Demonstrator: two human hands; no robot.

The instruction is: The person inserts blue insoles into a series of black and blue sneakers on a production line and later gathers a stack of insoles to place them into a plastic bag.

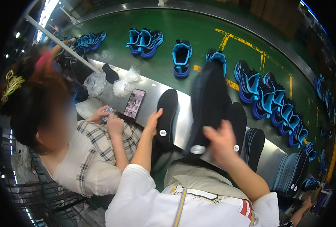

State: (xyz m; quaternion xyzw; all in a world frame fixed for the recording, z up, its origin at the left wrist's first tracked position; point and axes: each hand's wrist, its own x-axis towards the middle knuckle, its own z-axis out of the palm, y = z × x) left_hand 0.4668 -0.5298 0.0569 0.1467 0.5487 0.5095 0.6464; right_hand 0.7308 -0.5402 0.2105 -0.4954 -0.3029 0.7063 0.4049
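Observation:
My left hand (153,122) grips the edge of a black shoe insole (167,110) with a round white logo at its heel. My right hand (222,142) is blurred by motion, its thumb and fingers at a blurred black insole (209,105); whether it grips this insole I cannot tell. Another black insole (238,116) lies just right of that one, with a small stack of insoles (254,144) beside it. A thick stack of insoles (291,170) stands farther right on the metal ledge. Beyond the ledge, a blue and black sneaker (182,58) stands on the green conveyor belt.
A seated co-worker (94,159) is close on the left, holding a small item. A phone (134,104), crumpled clear plastic bags (125,83) and a lone insole (110,73) lie on the metal ledge (151,85). Several sneakers (281,110) line the belt at right.

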